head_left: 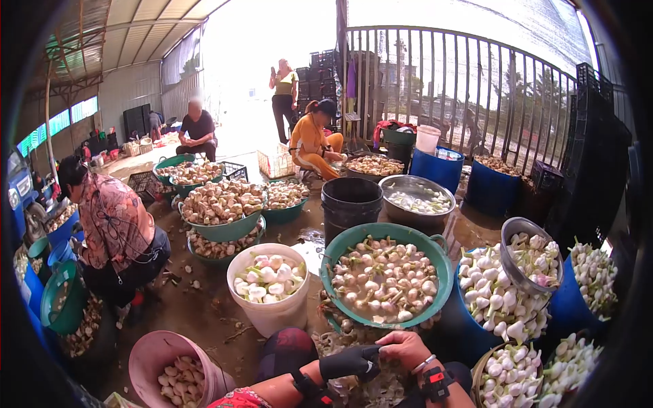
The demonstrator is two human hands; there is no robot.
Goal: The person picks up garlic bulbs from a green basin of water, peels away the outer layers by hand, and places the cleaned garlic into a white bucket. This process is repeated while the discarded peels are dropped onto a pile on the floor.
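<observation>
My left hand, in a black glove, meets my bare right hand low in the middle of the head view. The fingers of both are closed and touch at the tips; what is between them, if anything, is too small to make out. Loose garlic skins lie below them. Just beyond stands a green basin of garlic bulbs in murky water. To its left, a white bucket holds pale, cleaned garlic bulbs.
A pink bucket with garlic stands at lower left. Blue barrels heaped with white garlic and a metal bowl are at right. A black bucket stands behind the basin. Several people sit or stand around; one crouches at left.
</observation>
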